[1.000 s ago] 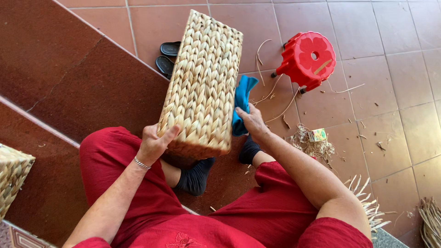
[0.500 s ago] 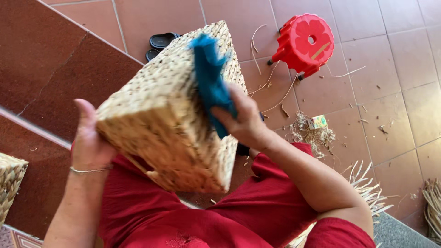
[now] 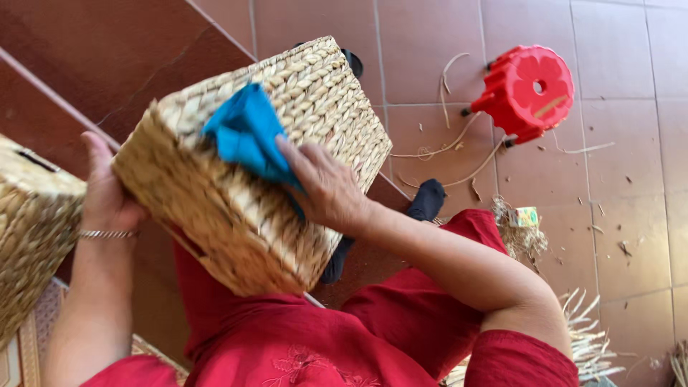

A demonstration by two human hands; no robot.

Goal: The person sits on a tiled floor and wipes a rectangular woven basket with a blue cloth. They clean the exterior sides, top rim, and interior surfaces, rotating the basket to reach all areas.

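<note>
**Blue cloth on a woven basket, held up over the lap**

Sitting on brown steps, in red clothes. In the middle of the frame, a big woven basket (image 3: 244, 172), tipped on a slant and lifted above the knees. On the left side, the left hand (image 3: 107, 197) pressed flat against the end of the basket, fingers hidden behind it, thumb up, a thin silver bracelet (image 3: 106, 233) at the wrist. A wide, open hold, more of a prop than a squeeze. In the upper middle, the right hand (image 3: 326, 188) lying on the top face of the basket, fingers spread over a blue cloth (image 3: 247, 132) and pinning it down against the weave.

At the far left edge, part of a second woven basket (image 3: 32, 236). In the upper right, a red plastic stool (image 3: 527, 93) on its side on the floor tiles (image 3: 631, 179), with loose straw strands and scraps scattered near it.

Could slip: only a flat palm at one end and a pressing hand on top, so a hard push might tip the basket off the lap. Could snag too: rough weave catching the cloth. Might also roll down onto the scraps below.
</note>
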